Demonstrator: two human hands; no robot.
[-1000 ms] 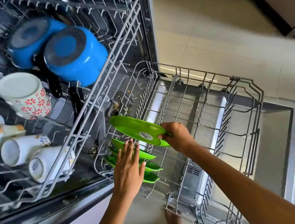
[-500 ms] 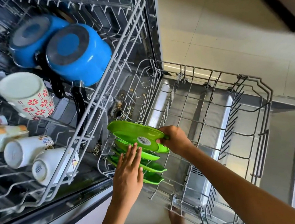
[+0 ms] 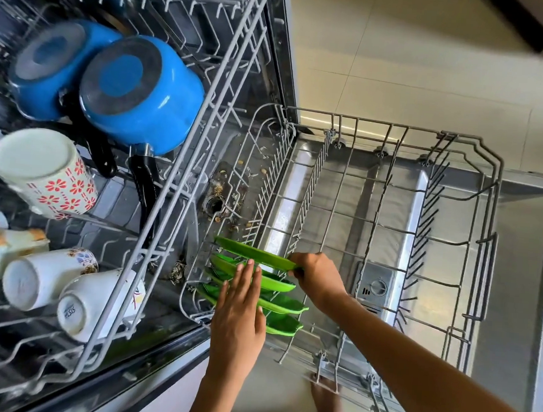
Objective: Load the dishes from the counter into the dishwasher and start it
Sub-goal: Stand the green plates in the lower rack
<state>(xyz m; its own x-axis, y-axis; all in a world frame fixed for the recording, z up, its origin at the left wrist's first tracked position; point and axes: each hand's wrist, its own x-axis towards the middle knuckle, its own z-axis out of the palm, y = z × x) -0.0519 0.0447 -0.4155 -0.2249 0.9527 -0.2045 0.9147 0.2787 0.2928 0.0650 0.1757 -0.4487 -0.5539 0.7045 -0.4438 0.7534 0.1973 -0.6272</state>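
My right hand (image 3: 318,277) grips the right edge of a green plate (image 3: 253,253), which stands on edge in the lower rack (image 3: 489,190) of the open dishwasher. Three more green plates (image 3: 283,306) stand in a row just in front of it, at the rack's near left corner. My left hand (image 3: 239,313) lies with straight fingers over those plates, fingertips touching them. The upper rack (image 3: 181,179) at left holds two blue pots (image 3: 142,95), a flowered mug (image 3: 45,173) and several white cups (image 3: 47,277), all upside down or on their sides.
The rest of the lower rack shows bare wire. The open dishwasher door (image 3: 518,274) lies flat under it, with a detergent compartment (image 3: 376,287). Food bits lie round the drain (image 3: 218,198). Beige floor tiles (image 3: 404,70) lie beyond; my bare foot (image 3: 325,395) stands below the rack.
My right hand has tipped the green plate from nearly flat to upright and lowered it into the rack behind the other plates. My left hand stayed on the standing plates.
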